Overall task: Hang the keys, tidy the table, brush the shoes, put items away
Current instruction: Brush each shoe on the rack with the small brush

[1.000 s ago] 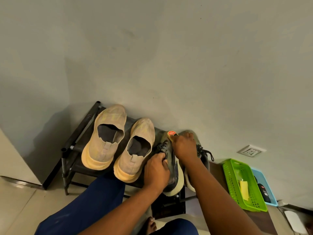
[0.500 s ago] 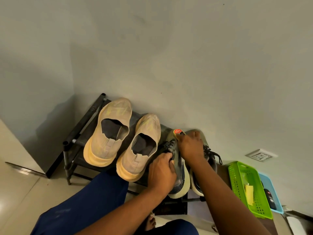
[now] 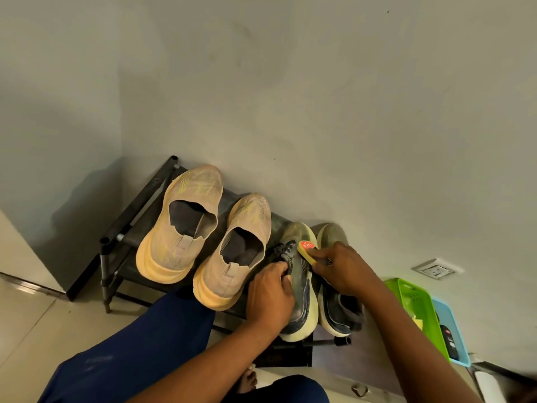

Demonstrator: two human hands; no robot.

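Note:
Two pairs of shoes sit on a low black shoe rack (image 3: 139, 205) against the wall. The tan slip-on pair (image 3: 186, 228) is on the left. A dark green-and-navy sneaker (image 3: 300, 298) with a pale sole lies beside its mate (image 3: 334, 309) on the right. My left hand (image 3: 268, 295) grips the first sneaker at its laces and tongue. My right hand (image 3: 338, 267) holds a yellow shoe brush (image 3: 308, 251) with a red label, pressed on that sneaker's upper near the toe.
A green plastic basket (image 3: 418, 312) and a blue tray (image 3: 456, 330) with a dark object stand on the floor at the right. A wall socket (image 3: 436, 269) is above them. My blue-trousered knee (image 3: 139, 344) is in front of the rack, and a white object (image 3: 491, 385) lies at the bottom right.
The brush in my right hand has slid back from the sneaker's toe toward the laces. My left hand keeps its hold. My head has tilted slightly.

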